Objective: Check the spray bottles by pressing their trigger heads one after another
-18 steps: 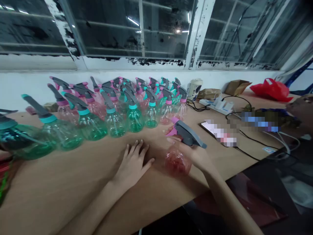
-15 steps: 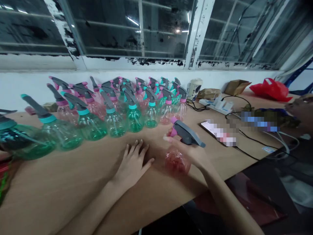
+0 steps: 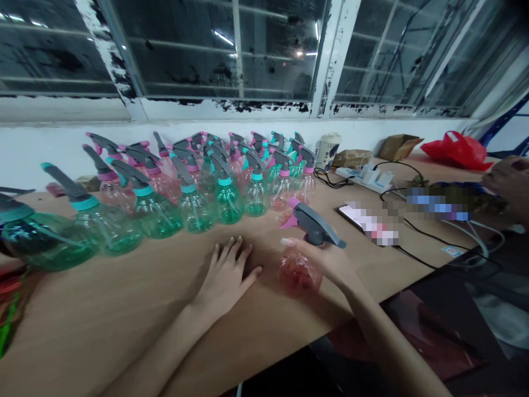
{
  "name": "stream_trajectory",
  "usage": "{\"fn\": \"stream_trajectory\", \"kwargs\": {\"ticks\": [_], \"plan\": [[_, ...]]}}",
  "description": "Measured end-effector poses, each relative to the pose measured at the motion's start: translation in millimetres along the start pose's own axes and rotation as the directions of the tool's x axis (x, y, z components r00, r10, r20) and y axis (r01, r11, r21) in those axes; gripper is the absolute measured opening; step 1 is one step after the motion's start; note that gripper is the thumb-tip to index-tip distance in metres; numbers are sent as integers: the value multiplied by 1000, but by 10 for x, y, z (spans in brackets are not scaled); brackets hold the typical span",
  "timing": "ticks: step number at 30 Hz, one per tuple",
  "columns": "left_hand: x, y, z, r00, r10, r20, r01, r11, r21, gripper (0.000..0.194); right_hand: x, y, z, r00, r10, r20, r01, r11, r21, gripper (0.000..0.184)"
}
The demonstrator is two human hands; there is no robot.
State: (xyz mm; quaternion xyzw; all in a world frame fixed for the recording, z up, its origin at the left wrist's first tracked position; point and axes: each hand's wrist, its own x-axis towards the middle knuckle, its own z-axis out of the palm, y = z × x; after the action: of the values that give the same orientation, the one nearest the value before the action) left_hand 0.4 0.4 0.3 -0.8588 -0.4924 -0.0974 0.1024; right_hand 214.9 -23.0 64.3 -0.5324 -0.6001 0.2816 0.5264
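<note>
Pink spray bottle: on the near part of the wooden table, close to its front edge, upright or nearly so, within the grasp of the right hand.
Spray head: grey, with a pink nozzle aimed up and leftward, its rear end jutting out above the wrist.
Grip at the neck: the right hand is closed around the bottle just under the head, thumb stretched across the near side, other fingers partly hidden behind, some showing by the pink trigger.
Left hand: open, palm down on the wood, fingers spread, holding nothing, just beside the bottle.
Front row of bottles: green-tinted spray bottles with turquoise collars run from the left edge, ending in two pink-tinted ones at the right.
Behind that row: more grey-headed sprayers with pink or turquoise nozzles, crowded and overlapping toward the wall.
Right of the bottle: a smartphone lies face up, partly pixelated, near a white power strip with dark cables.
Far side: a white container with dark lettering, a brown paper bag and a red plastic bag.
Right edge: part of another person, too dim to make out.
Above: windows in peeling white frames.
</note>
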Motion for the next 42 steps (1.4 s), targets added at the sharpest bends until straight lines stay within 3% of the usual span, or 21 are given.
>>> {"fn": "stream_trajectory", "kwargs": {"ticks": [5, 10, 16, 23, 27, 33, 42], "plan": [[3, 1, 1, 1000, -9, 1, 9, 1000, 7, 54, -58, -2, 21, 985, -131, -116, 133, 991, 5, 39], [0, -3, 7, 1000, -13, 11, 13, 1000, -7, 55, -139, -24, 23, 943, -213, -257, 180, 973, -147, 43], [-5, -6, 9, 1000, -12, 9, 12, 1000, 0, 55, -300, 117, -96, 977, -170, -129, 136, 961, -240, 65], [-6, 5, 16, 1000, -23, 1, 23, 999, -22, 53, -444, 251, -247, 976, -204, -82, 153, 897, -416, 56], [-8, 7, 15, 1000, -19, -6, 19, 999, -36, 53, -233, 449, -520, 982, -170, -83, 114, 880, -462, 57], [-6, -7, 7, 1000, -11, -23, 10, 1000, -29, 53, 401, 920, -976, 977, -163, -138, 87, 894, -439, 53], [-1, -25, 31, 998, 5, -55, -6, 1000, -26, 54, 1087, 1228, -1089, 955, -137, -264, 1, 890, -456, 52]]}}
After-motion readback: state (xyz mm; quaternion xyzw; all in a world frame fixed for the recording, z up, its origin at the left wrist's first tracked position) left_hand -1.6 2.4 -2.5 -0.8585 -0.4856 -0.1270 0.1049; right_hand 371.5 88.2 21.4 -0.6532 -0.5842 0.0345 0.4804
